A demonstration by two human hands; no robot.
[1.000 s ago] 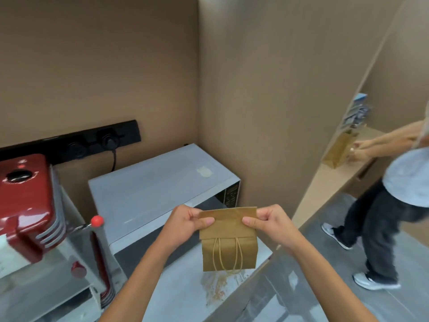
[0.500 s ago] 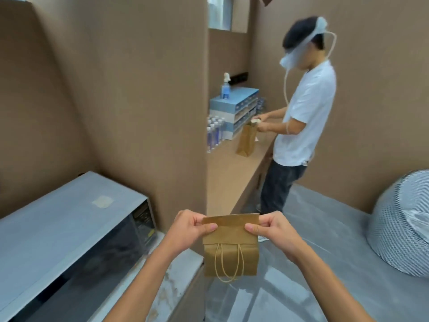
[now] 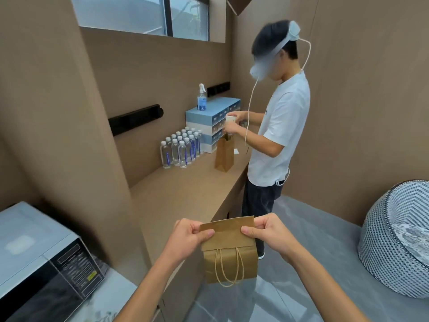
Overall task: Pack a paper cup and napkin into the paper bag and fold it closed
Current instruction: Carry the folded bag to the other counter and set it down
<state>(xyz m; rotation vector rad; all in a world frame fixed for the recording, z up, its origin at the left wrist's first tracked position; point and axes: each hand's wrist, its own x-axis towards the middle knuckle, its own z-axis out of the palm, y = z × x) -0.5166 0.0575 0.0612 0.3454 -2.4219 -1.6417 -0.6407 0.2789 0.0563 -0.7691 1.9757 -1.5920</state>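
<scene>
I hold a small brown paper bag in the air in front of me, its top folded down into a flap and its twine handles hanging on the front. My left hand pinches the flap's left corner. My right hand pinches the right corner. The bag hangs over the floor beside the brown counter's near end. Whatever is inside the bag is hidden.
Another person stands at the counter's far end holding a paper cup over a second paper bag. Several water bottles, a blue drawer box and a spray bottle sit there. Microwave lower left, patterned beanbag right.
My view has swung right, from the microwave and red machine to the counter and the other person. The folded bag has come off the worktop and stays pinched in both hands.
</scene>
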